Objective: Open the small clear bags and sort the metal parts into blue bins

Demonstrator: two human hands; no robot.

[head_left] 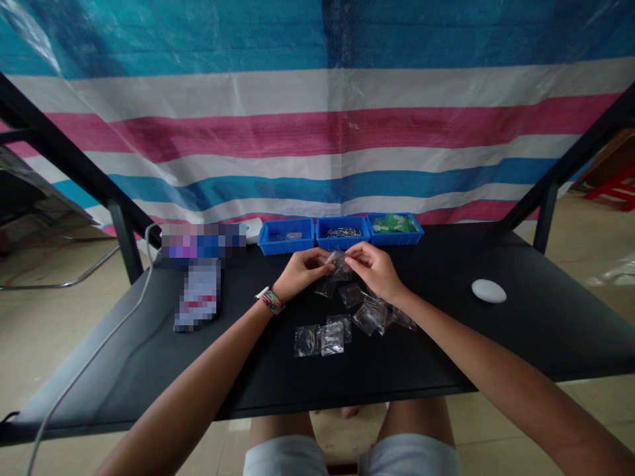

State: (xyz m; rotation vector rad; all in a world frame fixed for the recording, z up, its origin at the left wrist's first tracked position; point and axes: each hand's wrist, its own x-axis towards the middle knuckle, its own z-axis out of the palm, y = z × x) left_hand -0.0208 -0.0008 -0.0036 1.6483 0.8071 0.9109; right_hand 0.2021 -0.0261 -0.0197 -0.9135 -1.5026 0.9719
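Observation:
Between my two hands is a small clear plastic bag (339, 262), pinched from both sides just in front of the blue bins. My left hand (303, 272), with a patterned band on the wrist, grips its left edge between thumb and fingers. On the opposite edge, my right hand (373, 268) has thumb and forefinger closed. What the bag contains is too small to make out. Several similar bags (370, 313) with thin metallic or brownish pieces lie below my right hand. Nearer the front edge is another little group of bags (331, 337).
Three blue bins stand along the back: one with few small pieces (286, 247), one with metal pieces (342, 242), one with green packets (395, 233). A white oval object (489, 291) lies right on the black table (436, 370). A cable (106, 337) runs along the left.

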